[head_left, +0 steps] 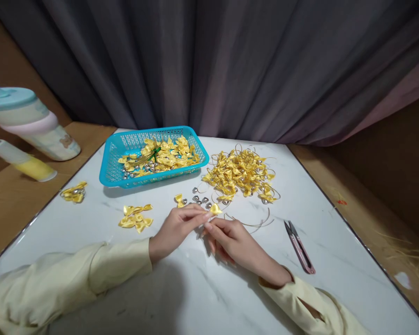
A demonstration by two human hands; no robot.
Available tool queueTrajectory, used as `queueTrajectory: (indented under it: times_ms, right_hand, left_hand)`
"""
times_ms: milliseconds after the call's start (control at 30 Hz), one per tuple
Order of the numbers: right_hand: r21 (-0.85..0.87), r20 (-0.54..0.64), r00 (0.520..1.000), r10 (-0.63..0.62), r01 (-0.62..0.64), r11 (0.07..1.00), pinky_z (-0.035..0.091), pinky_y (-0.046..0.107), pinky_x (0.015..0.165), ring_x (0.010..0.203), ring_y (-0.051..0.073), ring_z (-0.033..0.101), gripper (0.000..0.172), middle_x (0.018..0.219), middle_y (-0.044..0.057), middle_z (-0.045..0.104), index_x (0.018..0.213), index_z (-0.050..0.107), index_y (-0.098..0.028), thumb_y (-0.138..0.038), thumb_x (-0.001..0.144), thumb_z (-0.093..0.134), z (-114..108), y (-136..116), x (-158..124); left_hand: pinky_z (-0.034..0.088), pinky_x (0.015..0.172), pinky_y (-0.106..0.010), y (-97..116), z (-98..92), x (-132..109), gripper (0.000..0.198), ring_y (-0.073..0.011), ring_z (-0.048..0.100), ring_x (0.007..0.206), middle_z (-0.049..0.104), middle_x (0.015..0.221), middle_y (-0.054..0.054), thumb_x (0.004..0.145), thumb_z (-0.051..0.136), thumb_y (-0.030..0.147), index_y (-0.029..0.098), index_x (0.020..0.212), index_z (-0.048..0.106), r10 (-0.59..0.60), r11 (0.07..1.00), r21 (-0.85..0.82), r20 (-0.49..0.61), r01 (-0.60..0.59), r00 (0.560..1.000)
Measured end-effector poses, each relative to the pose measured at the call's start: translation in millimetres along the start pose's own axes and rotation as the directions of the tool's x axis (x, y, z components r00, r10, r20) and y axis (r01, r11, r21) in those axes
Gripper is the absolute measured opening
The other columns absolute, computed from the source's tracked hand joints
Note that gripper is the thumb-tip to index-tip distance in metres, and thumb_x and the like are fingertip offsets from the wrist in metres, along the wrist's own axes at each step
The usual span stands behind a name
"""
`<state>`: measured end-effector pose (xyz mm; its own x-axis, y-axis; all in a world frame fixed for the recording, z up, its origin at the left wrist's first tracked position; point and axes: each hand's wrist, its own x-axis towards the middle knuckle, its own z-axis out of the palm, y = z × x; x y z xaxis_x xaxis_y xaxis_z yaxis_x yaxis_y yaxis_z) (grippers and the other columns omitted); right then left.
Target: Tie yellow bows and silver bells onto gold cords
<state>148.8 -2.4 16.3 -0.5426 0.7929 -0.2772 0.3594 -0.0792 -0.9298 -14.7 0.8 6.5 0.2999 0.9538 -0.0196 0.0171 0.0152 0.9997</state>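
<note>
Bow (216, 209) held over the table (101, 209) could slip if the left hand (181, 225) loosens its fingertip pinch, as the shiny cloth looks slick; bells (205, 200) just beyond could scatter if a knuckle brushes them. The left hand reaches in palm down, thumb and fingers closed on the bow. The right hand (235, 242) meets it, fingers curled; whether it grips anything, I cannot tell.

No text, brand or number can be read here. The cup (38, 124) carries a small brown picture (66, 141) near its base, with no legible lettering. Tiny marks on the pink handle of the snips (300, 251) are too small to make out.
</note>
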Motion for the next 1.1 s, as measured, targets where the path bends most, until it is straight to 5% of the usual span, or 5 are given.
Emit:
queueTrajectory:
  times_ms: [167, 800, 1000, 1100]
  right_hand:
    - [-0.177, -0.016, 0.994, -0.106, 0.102, 0.979, 0.037, 0.018, 0.051, 0.040, 0.007, 0.044, 0.039, 0.044, -0.005, 0.048, 0.062, 0.043, -0.018, -0.038, 0.094, 0.033, 1, -1, -1]
    - [-0.199, -0.101, 0.980, -0.174, 0.151, 0.968, 0.041, 0.022, 0.056, 0.044, 0.010, 0.047, 0.034, 0.046, -0.004, 0.047, 0.065, 0.040, -0.021, -0.030, 0.094, 0.023, 11, 1, -2]
    - [-0.518, 0.068, 0.990, -0.125, 0.142, 0.844, 0.033, 0.022, 0.047, 0.045, 0.010, 0.046, 0.031, 0.053, -0.002, 0.052, 0.065, 0.048, -0.019, -0.033, 0.091, 0.037, -20, -16, -11]
    - [-0.602, -0.182, 0.966, -0.186, 0.040, 0.797, 0.033, 0.022, 0.048, 0.048, 0.011, 0.048, 0.026, 0.063, 0.000, 0.058, 0.091, 0.054, -0.017, -0.040, 0.089, 0.043, -43, -28, -17]
  left_hand:
    - [0.038, 0.069, -0.027, 0, 0.7, 1, 0.023, -0.0147, 0.050, 0.074, 0.058, 0.072, -0.003, 0.082, 0.056, 0.031, 0.015, 0.069, 0.066, -0.022, 1.000, 0.011, -0.021, 0.022, 1.000]
    - [0.039, 0.074, -0.027, -2, -0.5, -1, 0.026, -0.0146, 0.052, 0.076, 0.057, 0.074, -0.003, 0.085, 0.053, 0.029, 0.014, 0.068, 0.067, 0.025, 0.998, 0.062, 0.046, -0.028, 0.999]
    - [0.039, 0.068, -0.027, -2, 0.8, 0, 0.025, -0.0145, 0.051, 0.073, 0.055, 0.071, -0.003, 0.083, 0.054, 0.029, 0.013, 0.068, 0.067, 0.036, 0.990, 0.135, 0.005, -0.037, 0.999]
    - [0.039, 0.064, -0.027, -1, 2.3, -2, 0.025, -0.0149, 0.051, 0.071, 0.056, 0.073, -0.004, 0.082, 0.055, 0.032, 0.013, 0.071, 0.068, 0.031, 0.991, 0.128, 0.094, -0.043, 0.995]
